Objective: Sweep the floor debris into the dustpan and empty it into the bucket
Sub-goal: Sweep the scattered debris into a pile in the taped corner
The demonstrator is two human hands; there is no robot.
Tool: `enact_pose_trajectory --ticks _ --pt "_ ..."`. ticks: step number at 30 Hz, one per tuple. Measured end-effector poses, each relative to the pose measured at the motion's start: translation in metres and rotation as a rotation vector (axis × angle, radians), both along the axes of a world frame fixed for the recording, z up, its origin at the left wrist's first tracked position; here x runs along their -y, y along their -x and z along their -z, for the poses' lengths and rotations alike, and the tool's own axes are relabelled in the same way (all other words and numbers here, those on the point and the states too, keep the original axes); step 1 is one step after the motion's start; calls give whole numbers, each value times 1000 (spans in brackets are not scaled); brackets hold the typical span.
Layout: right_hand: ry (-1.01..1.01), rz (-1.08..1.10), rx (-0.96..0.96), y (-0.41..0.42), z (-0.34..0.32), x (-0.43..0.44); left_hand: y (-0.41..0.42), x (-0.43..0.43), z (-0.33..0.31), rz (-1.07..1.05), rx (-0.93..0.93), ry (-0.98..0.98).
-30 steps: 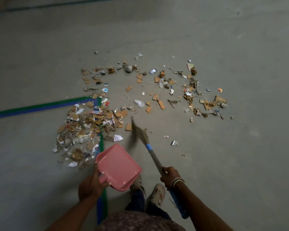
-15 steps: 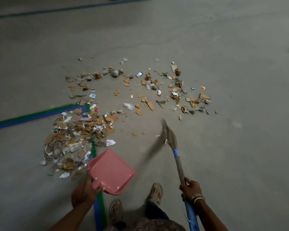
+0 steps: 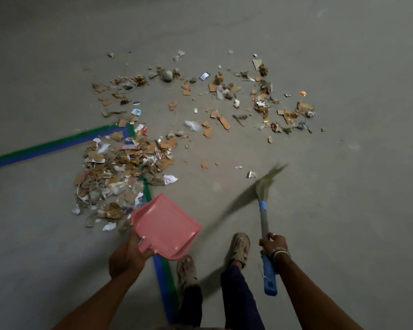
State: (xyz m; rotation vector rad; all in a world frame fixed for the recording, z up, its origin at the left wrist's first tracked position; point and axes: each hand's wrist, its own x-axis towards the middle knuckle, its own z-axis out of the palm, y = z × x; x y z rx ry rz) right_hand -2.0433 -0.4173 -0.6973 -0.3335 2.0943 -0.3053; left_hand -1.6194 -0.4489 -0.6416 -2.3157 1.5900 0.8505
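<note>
- Debris (image 3: 124, 177) lies mostly in one dense pile on the floor (image 3: 343, 222), over the corner of the blue-and-green tape line (image 3: 45, 148). A thinner scatter (image 3: 224, 103) spreads beyond the pile and to its right.
- Dustpan (image 3: 165, 225), pink and empty, is just beside the near edge of the pile. Your left hand (image 3: 126, 256) grips its rear rim, thumb over the edge. Whether its front lip touches the floor cannot be told.
- Broom (image 3: 264, 217): your right hand (image 3: 273, 244) is wrapped round the handle, above the blue end grip.
- Change: one second ago the bristles (image 3: 266, 184) stood close beside the dustpan and the pile. They are now swung out to the right, blurred by motion, near two small scraps (image 3: 250, 174).
- Meaning: treat this as a reach for the stragglers, ready to draw them back toward the pile. Nothing is loaded yet, so the task is at an early stage.
- Bucket: not in view.
</note>
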Motion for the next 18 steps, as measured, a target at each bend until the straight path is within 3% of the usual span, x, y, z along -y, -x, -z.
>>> enact_pose_trajectory --ticks 12,18 --pt "46 -698 244 -120 -44 33 -55 -39 6 -106 -41 45" --pt "124 -764 160 -141 -52 -4 -68 -44 4 -148 -51 52"
